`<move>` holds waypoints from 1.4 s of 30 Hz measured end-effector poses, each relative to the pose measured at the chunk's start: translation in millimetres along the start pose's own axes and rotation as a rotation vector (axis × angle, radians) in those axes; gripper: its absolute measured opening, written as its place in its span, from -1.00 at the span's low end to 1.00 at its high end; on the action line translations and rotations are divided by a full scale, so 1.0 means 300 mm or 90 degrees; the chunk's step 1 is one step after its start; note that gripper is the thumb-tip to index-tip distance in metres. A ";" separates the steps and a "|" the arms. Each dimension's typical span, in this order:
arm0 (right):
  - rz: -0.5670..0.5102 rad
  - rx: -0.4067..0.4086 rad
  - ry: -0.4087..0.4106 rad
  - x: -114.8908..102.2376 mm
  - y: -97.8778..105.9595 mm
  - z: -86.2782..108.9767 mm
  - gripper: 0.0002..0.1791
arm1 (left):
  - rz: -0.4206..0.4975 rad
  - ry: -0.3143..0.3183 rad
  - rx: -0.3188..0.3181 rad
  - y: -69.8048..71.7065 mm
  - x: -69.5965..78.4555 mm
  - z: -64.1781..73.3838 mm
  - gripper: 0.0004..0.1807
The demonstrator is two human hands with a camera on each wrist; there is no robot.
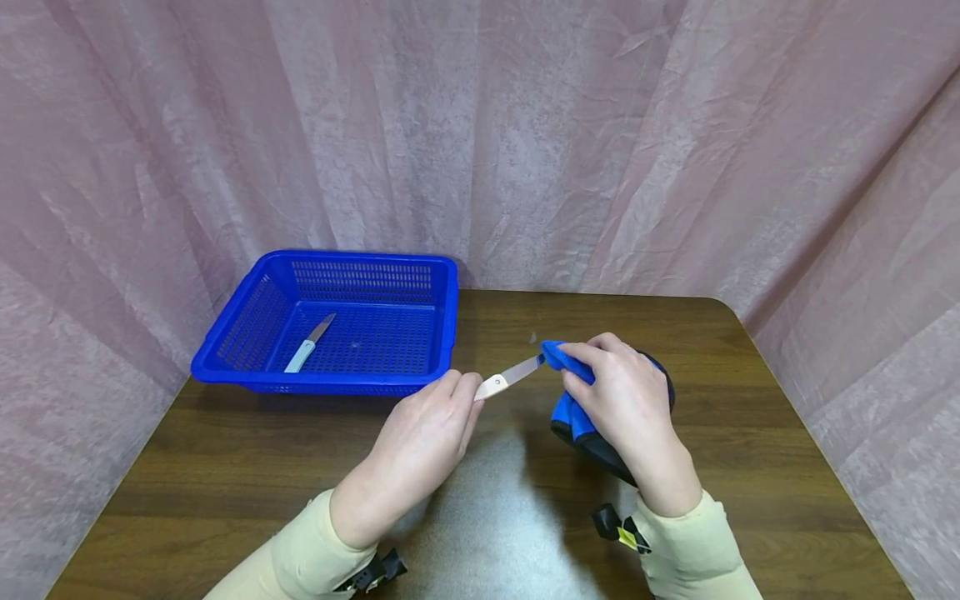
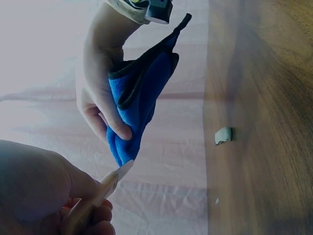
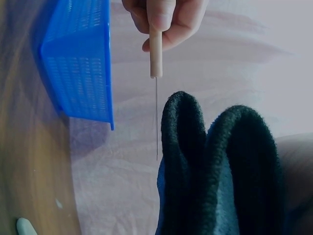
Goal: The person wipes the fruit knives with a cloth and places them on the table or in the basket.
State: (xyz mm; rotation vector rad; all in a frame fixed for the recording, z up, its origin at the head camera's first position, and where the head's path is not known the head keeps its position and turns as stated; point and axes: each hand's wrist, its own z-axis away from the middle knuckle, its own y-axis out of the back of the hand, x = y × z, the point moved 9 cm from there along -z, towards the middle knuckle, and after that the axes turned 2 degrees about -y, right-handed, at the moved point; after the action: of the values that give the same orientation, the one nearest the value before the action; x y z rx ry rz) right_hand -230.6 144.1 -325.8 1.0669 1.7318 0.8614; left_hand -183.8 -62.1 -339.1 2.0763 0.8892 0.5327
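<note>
My left hand (image 1: pixel 416 450) grips a small knife (image 1: pixel 519 372) by its cream handle, the blade angled up to the right. With fingers and thumb, my right hand (image 1: pixel 626 396) pinches a folded blue cloth (image 1: pixel 573 417) edged in black. The cloth's pinched corner sits at the blade tip and overlaps it in the head view. From the left wrist, the handle (image 2: pixel 88 204) lies under my thumb, and the cloth (image 2: pixel 142 98) hangs in folds from the other hand. In the right wrist view the blade (image 3: pixel 157 117) appears edge-on beside the black-trimmed folds (image 3: pixel 220 166).
A blue plastic basket (image 1: pixel 442 333) stands at the back left of the wooden table (image 1: pixel 750 467). Inside it lies another knife (image 1: pixel 302 354) with a pale handle. A small whitish object (image 2: pixel 223 136) rests on the table. Pink curtains (image 1: pixel 525 167) hang behind.
</note>
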 end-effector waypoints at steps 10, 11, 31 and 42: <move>-0.005 0.009 -0.013 0.018 0.019 0.000 -0.64 | -0.005 -0.002 0.006 0.000 -0.001 0.001 -0.82; -0.005 0.010 -0.013 0.018 0.020 0.000 -0.64 | -0.006 -0.001 0.006 0.000 -0.001 0.001 -0.82; -0.003 0.015 -0.025 0.034 0.042 -0.002 -0.63 | -0.003 0.003 0.015 0.006 -0.002 -0.003 -0.90; -0.007 0.015 -0.016 0.026 0.040 0.003 -0.63 | -0.014 0.007 0.028 0.002 -0.008 0.000 -0.85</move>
State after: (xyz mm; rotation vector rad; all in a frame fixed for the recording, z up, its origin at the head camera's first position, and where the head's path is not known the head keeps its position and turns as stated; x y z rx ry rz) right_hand -227.9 155.9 -318.2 1.0780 1.7289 0.8196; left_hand -185.2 -64.2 -338.8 2.1023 0.9363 0.5176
